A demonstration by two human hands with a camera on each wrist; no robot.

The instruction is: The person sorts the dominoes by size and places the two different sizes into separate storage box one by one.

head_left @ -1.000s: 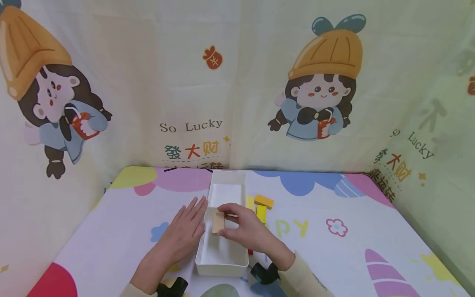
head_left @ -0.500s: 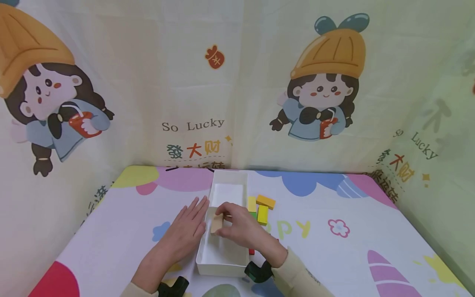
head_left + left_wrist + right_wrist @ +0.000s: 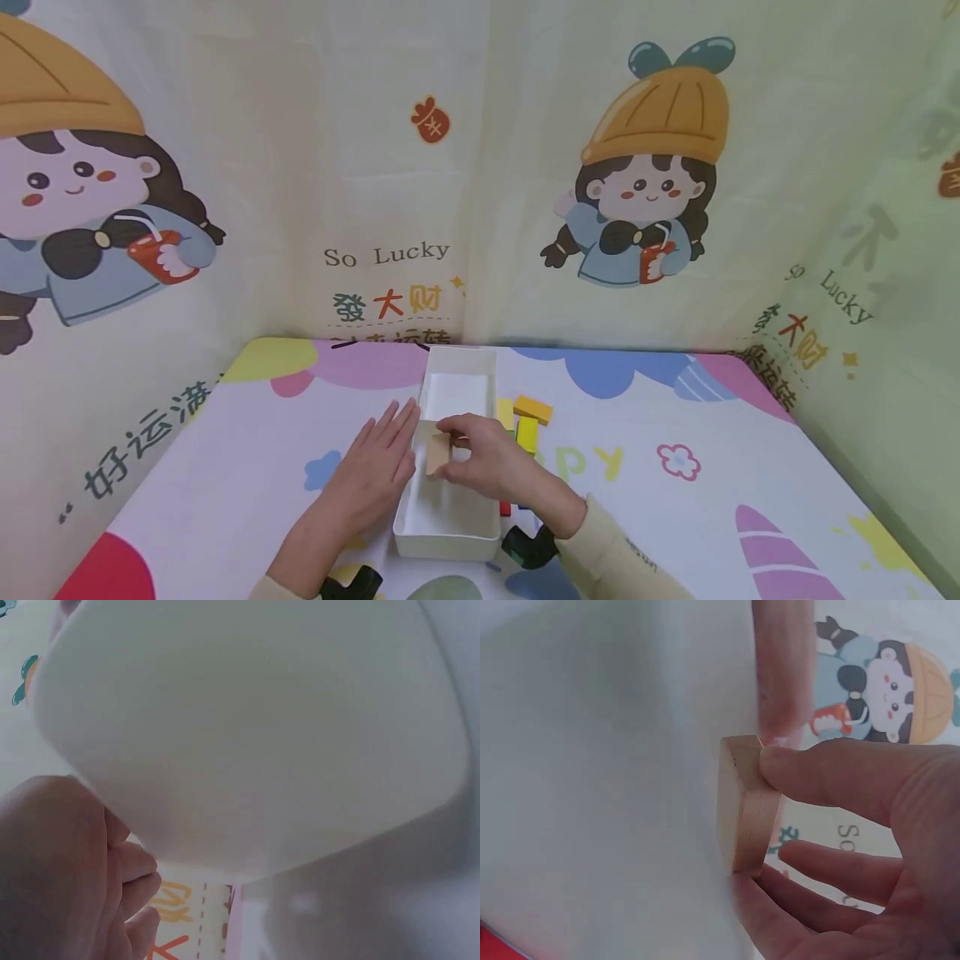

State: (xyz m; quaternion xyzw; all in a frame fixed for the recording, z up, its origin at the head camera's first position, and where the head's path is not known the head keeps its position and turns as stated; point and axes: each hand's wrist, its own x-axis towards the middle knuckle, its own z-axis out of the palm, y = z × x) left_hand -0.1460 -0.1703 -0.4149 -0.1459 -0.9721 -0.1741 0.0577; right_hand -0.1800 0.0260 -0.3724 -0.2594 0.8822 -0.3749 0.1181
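Observation:
A plain wooden block (image 3: 438, 455) is pinched between the thumb and fingers of my right hand (image 3: 487, 454), over the near compartment of a long white box (image 3: 447, 546). In the right wrist view, the wooden block (image 3: 746, 806) has the thumb at one end and a fingertip at the other, close to the white wall. My left hand (image 3: 378, 458) lies with straight fingers along the box's left side. The box's outer wall (image 3: 255, 735) fills most of the left wrist view, with the left hand (image 3: 67, 877) beside it.
Right of the box lie a yellow block (image 3: 527, 435), an orange block (image 3: 533, 409), a pale yellow block (image 3: 505, 412) and a red block (image 3: 505, 508) partly hidden by the right arm. A printed cloth covers the table (image 3: 622, 533). A patterned curtain (image 3: 510, 167) hangs behind.
My right hand, with the wooden block pinched in it, has shifted very slightly left inside the box. The left hand keeps its place. The head view has swayed a little.

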